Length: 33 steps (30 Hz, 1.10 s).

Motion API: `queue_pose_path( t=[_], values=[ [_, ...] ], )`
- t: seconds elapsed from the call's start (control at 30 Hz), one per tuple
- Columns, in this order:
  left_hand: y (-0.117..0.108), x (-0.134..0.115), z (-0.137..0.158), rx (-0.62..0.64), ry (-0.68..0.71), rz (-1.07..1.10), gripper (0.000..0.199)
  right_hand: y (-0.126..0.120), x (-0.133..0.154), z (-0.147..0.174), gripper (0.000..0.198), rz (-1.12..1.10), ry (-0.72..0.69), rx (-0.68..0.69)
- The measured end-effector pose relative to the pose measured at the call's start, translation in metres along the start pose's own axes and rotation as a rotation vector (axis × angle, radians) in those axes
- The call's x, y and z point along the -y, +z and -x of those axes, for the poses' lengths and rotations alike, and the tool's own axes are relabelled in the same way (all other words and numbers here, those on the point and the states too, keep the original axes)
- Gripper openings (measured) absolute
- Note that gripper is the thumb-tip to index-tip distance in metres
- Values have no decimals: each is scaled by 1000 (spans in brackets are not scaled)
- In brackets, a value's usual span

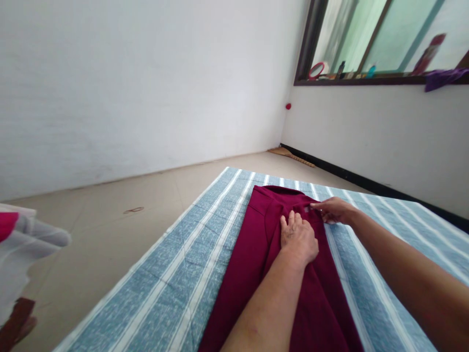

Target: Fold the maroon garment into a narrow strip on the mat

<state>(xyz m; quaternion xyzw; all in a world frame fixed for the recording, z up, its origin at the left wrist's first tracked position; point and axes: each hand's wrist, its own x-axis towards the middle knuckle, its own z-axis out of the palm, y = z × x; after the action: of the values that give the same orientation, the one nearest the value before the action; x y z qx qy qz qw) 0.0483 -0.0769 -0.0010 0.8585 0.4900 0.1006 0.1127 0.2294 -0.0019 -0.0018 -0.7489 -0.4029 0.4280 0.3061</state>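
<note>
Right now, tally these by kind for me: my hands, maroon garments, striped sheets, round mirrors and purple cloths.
Hands: 2, left hand and right hand
Maroon garment: 1
Striped sheet: 1
Round mirror: 1
Purple cloth: 1
Total: 6

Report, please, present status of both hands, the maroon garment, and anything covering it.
Left hand resting on maroon garment; right hand at its right edge. Garment laid out on striped cloth. Left forearm hides part of it.
</note>
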Motion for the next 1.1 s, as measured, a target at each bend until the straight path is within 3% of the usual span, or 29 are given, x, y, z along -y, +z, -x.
queue_pose_path(
  t=[0.23,0.43,0.67,0.87,1.1],
  values=[
    [-2,0,0,6,-6,13,51,6,1,1,13,-206,-17,-46],
    [-2,-1,1,10,3,29,50,21,-8,-2,23,-270,-57,-156],
    [-1,0,0,3,5,27,48,8,-11,12,15,-295,-30,0],
    [-1,0,-1,-9,5,35,47,18,-14,1,15,-297,-72,-128],
    [-3,-1,-1,-9,0,26,48,25,-17,-2,16,-266,-147,-151]
  ],
)
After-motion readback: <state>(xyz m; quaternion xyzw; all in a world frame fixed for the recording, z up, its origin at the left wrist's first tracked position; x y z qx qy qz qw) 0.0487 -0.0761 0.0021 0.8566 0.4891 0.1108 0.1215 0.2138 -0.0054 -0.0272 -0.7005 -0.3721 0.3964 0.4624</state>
